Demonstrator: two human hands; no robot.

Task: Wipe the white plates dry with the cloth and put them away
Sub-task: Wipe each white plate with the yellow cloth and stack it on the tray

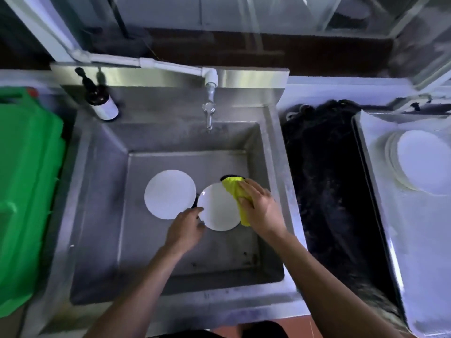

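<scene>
The white plate being wiped [218,207] is held over the floor of the steel sink [102,191], towards its right wall, face up and roughly level. Being round, it has no long axis and points no way in particular; what matters is where the hands sit on its rim. The left hand [185,231] is at the near-left edge, thumb on the rim and fingers [195,212] curled to it, grasping the plate. The right hand [260,207] lies on the far-right edge with fingers nearly straight, pressing the yellow cloth [235,191] flat against the rim; the cloth hangs over that side. The bare face of the plate therefore lies to the left of the cloth, so the wiping stroke probably runs leftward across it, towards the holding hand.

A second white plate [170,194] lies flat on the sink floor just to the left, its edge close to the held one; whether they touch cannot be told. A stack of white plates [424,162] sits in a tray [373,172] at the far right, well apart, nearer the right hand, likely where dried plates go.
</scene>
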